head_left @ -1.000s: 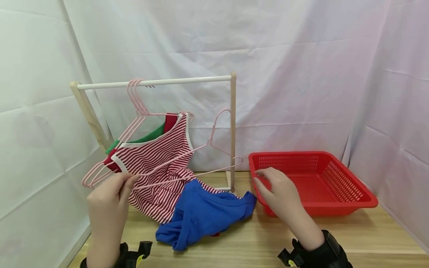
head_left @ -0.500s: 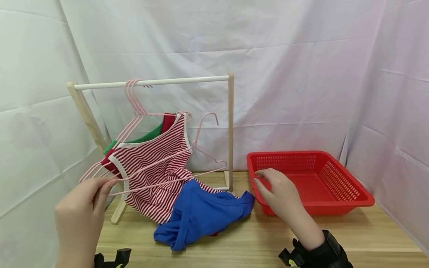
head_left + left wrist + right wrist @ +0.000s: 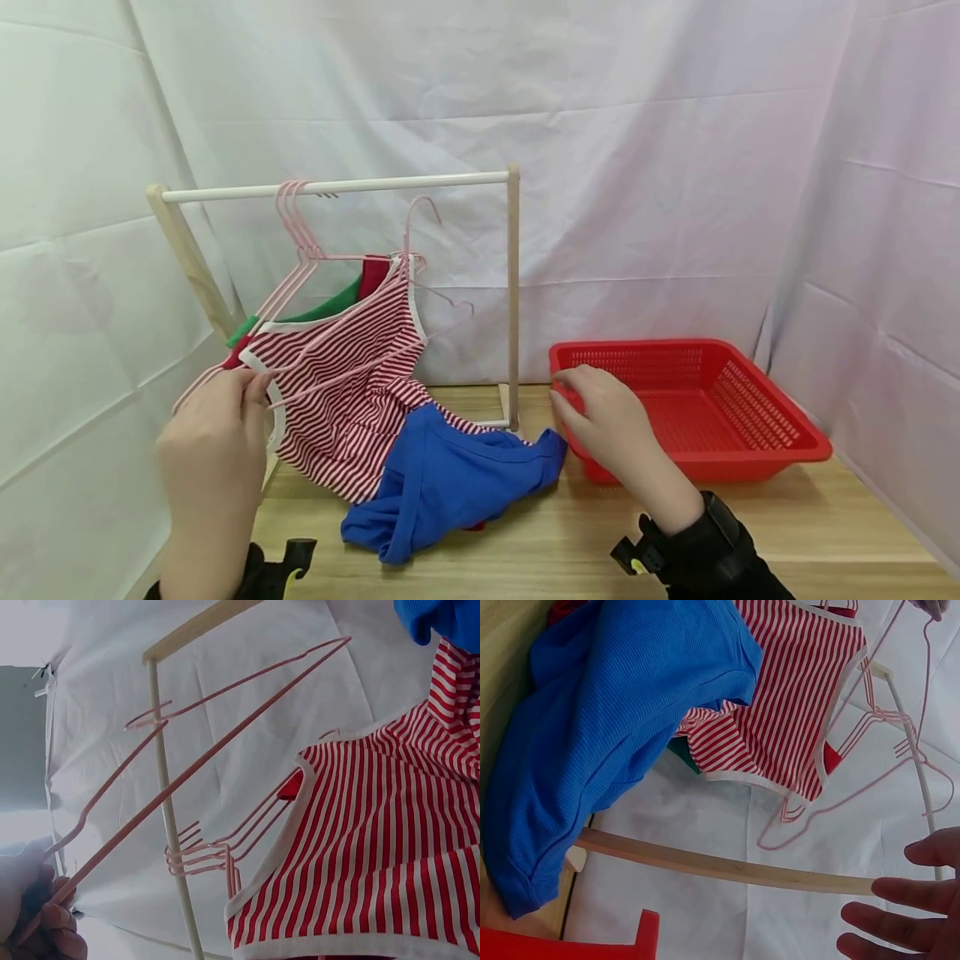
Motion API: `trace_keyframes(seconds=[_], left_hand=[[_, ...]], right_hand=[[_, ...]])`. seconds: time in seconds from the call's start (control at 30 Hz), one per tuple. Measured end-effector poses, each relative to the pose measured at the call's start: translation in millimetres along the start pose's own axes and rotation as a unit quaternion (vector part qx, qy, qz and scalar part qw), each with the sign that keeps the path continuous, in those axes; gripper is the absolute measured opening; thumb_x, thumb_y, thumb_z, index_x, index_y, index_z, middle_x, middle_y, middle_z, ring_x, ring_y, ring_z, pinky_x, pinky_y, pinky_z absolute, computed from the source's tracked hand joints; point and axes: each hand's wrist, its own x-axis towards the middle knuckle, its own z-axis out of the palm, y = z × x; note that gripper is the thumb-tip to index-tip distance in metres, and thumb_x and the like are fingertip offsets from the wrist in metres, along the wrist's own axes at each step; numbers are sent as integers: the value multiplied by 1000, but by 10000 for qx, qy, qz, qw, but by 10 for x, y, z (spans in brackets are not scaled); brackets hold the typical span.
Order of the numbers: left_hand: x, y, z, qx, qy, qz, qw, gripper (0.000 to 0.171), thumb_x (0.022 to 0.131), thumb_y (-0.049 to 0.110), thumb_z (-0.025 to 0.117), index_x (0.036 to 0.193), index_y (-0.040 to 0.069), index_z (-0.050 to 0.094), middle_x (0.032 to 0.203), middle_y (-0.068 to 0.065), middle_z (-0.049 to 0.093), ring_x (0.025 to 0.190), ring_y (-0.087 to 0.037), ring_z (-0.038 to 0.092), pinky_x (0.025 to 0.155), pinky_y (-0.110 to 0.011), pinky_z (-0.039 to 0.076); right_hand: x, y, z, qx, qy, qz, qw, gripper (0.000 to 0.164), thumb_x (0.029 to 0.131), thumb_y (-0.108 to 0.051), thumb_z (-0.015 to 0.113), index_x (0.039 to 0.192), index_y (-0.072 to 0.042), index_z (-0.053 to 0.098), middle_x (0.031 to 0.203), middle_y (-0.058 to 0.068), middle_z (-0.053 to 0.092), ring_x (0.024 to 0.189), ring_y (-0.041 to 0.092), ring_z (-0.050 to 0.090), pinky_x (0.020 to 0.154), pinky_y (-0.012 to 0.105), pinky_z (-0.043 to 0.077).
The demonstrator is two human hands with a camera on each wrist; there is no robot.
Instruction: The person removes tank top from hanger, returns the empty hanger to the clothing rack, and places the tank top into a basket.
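My left hand (image 3: 213, 442) pinches one end of a bare pink clothes hanger (image 3: 120, 837). In the head view the hanger's hook points up, below the rack's rail and right of the hung hangers. Behind it, a red-and-white striped tank top (image 3: 330, 358) hangs on a pink hanger. A blue garment (image 3: 457, 479) lies bunched on the table, overlapping the top's lower end. My right hand (image 3: 611, 421) hovers by the basket's left side, holding nothing, its fingers spread in the right wrist view.
The clothes rack (image 3: 420, 181) has a white rail and wooden posts. Green (image 3: 337, 302) and dark red cloth (image 3: 373, 275) hang behind the striped top. A red plastic basket (image 3: 697, 458) stands on the wooden table (image 3: 555, 558) at right. White curtains enclose the back and sides.
My left hand first moved left, then up and slightly right, with the hanger. The hanger's hook has come left and up, nearer the rail. My right hand has barely moved.
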Motion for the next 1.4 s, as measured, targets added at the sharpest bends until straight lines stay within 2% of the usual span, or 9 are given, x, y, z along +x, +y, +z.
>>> trace_keyframes(seconds=[0.1,0.2,0.43,0.6,0.8,1.1,1.4], left_hand=[[8,47,80,-84,53,-181,9998,22,88,14,57,79,-6,56,62,-16,53,50,-35,47,42,-42,29],[17,98,148,-46,-94,-282,9995,19,88,11,57,81,-7,55,63,-17,52,50,-33,46,42,-39,30],[44,210,331,-372,-100,-425,9984,17,88,7,55,82,-9,55,63,-16,50,49,-31,45,42,-38,29],[25,234,462,-399,-335,-622,9967,18,91,9,51,85,-8,54,65,-16,50,51,-30,46,43,-38,31],[-2,275,605,-669,-436,-800,9936,16,91,8,52,86,-7,54,64,-14,48,51,-29,45,43,-38,31],[-75,301,732,-774,-727,-838,9908,17,93,9,48,85,-5,52,65,-11,46,51,-26,43,45,-35,31],[-134,332,751,-814,-813,-757,9905,16,93,9,49,87,-5,54,66,-11,50,50,-24,46,44,-35,34]], right_hand=[[58,-19,21,-74,-64,-31,9999,27,81,-27,65,103,-11,63,95,2,62,85,17,57,72,33,50],[114,-38,59,-178,-199,-62,9996,28,82,-28,62,104,-12,63,96,2,61,87,18,56,73,33,49],[223,-121,151,-401,-520,-86,9978,35,81,-34,63,108,-13,61,98,3,60,85,18,53,73,33,47],[288,-203,195,-347,-490,-120,9981,34,82,-35,62,108,-14,61,100,2,59,87,18,53,74,34,46],[346,-303,213,-409,-422,-105,9982,31,82,-33,61,105,-12,63,98,3,61,88,20,53,74,36,46],[376,-377,264,-507,-605,200,9967,33,82,-36,62,106,-12,63,99,4,61,87,20,53,73,35,46],[331,-357,319,-501,-655,218,9964,34,83,-37,61,106,-12,63,96,3,60,83,18,52,71,34,46]])
